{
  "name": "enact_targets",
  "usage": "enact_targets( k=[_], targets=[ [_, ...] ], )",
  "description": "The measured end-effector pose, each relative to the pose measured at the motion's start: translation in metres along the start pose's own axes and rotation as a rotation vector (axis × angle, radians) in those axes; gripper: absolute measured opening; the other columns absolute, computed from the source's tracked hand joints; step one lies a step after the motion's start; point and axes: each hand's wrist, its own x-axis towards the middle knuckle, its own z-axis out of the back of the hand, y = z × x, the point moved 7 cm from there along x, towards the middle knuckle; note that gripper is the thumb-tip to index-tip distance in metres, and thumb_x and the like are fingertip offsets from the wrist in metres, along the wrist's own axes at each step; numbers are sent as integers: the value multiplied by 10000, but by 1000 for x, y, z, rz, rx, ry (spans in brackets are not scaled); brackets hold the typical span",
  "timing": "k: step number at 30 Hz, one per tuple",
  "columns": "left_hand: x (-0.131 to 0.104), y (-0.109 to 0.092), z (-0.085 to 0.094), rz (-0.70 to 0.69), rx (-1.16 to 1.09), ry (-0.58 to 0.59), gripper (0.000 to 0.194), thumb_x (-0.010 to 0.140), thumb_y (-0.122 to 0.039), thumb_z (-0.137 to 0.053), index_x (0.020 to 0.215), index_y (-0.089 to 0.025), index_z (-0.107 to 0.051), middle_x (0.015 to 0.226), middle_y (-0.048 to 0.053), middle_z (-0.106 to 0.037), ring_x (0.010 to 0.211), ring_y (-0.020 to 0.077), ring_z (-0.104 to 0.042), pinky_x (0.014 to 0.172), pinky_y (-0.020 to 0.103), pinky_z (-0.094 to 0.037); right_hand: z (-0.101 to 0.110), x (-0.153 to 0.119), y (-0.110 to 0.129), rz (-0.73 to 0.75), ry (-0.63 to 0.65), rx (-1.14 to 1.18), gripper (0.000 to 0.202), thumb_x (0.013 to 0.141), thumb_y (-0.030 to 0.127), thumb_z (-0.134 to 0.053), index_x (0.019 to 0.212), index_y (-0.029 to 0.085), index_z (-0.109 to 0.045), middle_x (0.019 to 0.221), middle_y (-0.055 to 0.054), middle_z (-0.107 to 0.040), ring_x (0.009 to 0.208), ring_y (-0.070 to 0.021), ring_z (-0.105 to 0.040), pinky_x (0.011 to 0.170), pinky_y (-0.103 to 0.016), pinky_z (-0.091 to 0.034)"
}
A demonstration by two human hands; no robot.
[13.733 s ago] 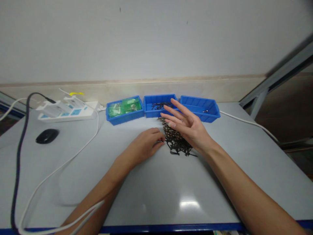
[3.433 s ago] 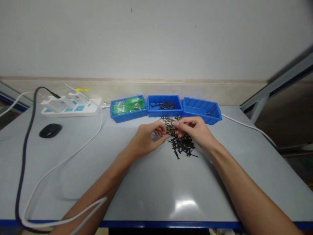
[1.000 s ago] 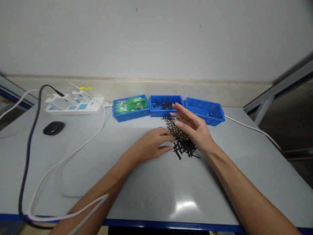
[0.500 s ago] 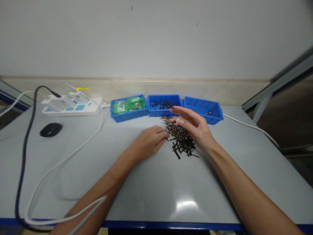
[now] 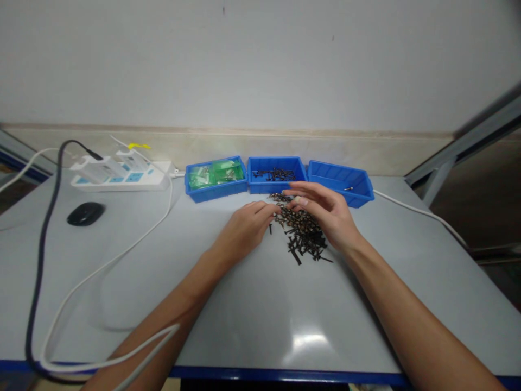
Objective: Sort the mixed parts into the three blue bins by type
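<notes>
A heap of small screws (image 5: 307, 236), dark at the front and brassy towards the back, lies on the grey table (image 5: 252, 309). At its left edge, my left hand (image 5: 250, 225) has its fingers drawn together; whatever is at the fingertips is too small to make out. One dark screw (image 5: 271, 229) lies beside those fingers. My right hand (image 5: 323, 209) hovers over the heap's right side, fingers apart and holding nothing visible. Behind the heap, the middle blue bin (image 5: 277, 188) holds dark screws, and the right blue bin (image 5: 340, 172) has one small metal piece in it.
The left blue bin (image 5: 220, 191) contains green packets. Further left are a white power strip (image 5: 122, 182) with plugs, a black mouse (image 5: 85, 214) and a black cable (image 5: 38, 271). A white cable (image 5: 118, 260) loops over my left forearm. A wall stands behind.
My left hand's fingertips have lifted slightly, and a dark screw now shows apart on the table beside them. My right hand has lowered a little over the heap.
</notes>
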Motion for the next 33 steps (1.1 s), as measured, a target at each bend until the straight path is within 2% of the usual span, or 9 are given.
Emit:
enact_targets(
  k=[4, 8, 17, 20, 23, 25, 27, 30, 33],
  targets=[
    [1, 3, 16, 62, -157, -186, 164, 912, -88, -631, 1050, -177, -630, 905, 23, -713, 787, 139, -680, 758, 251, -558, -2, 0, 1, -24, 7, -76, 247, 846, 376, -767, 1053, 241, -768, 934, -47, -786, 831, -198, -729, 835, -368, -589],
    [1, 4, 23, 106, -262, -260, 192, 868, -111, -704, 1028, -183, -628, 915, 10, -730, 787, 124, -710, 769, 238, -585, -11, -3, 0, -46, 117, -121, 275, 833, 398, -776, 1046, 224, -778, 988, -69, -785, 870, -212, -725, 812, -360, -583],
    [0, 4, 21, 118, -351, -249, 197, 850, -124, -724, 1001, -182, -611, 953, 23, -736, 787, 135, -757, 760, 244, -615, -17, -5, -8, -97, 227, -155, 245, 837, 378, -766, 999, 196, -789, 815, -50, -765, 731, -185, -710, 694, -325, -575],
    [0, 4, 19, 100, -353, -216, 228, 852, -146, -730, 1051, -174, -623, 1014, 49, -735, 820, 141, -754, 767, 248, -621, -12, -4, -10, -139, 202, -120, 227, 791, 363, -801, 929, 183, -789, 767, -45, -756, 687, -174, -700, 664, -308, -570],
    [0, 3, 15, 21, -217, -139, 218, 875, -141, -696, 1089, -165, -660, 1083, 83, -747, 974, 195, -737, 869, 324, -615, -7, -2, -11, -163, 123, -124, 204, 753, 346, -827, 849, 170, -787, 712, -38, -739, 628, -158, -676, 625, -294, -564],
    [-1, 3, 8, -37, -106, -57, 202, 915, -109, -618, 1095, -171, -684, 1138, 98, -752, 1081, 230, -712, 956, 390, -584, -4, -1, -9, -145, 43, -84, 243, 742, 361, -843, 894, 178, -794, 788, -52, -767, 707, -179, -711, 704, -321, -597],
    [-2, 3, -1, -65, -15, 48, 212, 937, -83, -558, 1057, -178, -705, 1135, 97, -758, 1102, 243, -703, 958, 404, -568, -5, 0, -5, -97, -5, 0, 394, 747, 366, -850, 1105, 219, -773, 1057, -75, -787, 927, -221, -744, 877, -378, -609],
    [-2, 3, -10, -57, 75, 173, 223, 939, -64, -535, 993, -177, -720, 1048, 84, -771, 1042, 245, -712, 884, 383, -556, -13, -1, 1, -37, 46, 83, 699, 788, 332, -828, 1435, 348, -566, 1468, -48, -602, 1250, -256, -647, 1061, -433, -547],
    [-1, 2, -9, -27, 114, 184, 206, 955, -94, -527, 940, -165, -720, 944, 80, -765, 955, 238, -709, 843, 368, -542, -15, -2, 2, -25, 96, 83, 743, 821, 314, -805, 1489, 392, -489, 1546, -32, -521, 1306, -267, -609, 1094, -452, -528]
  ],
)
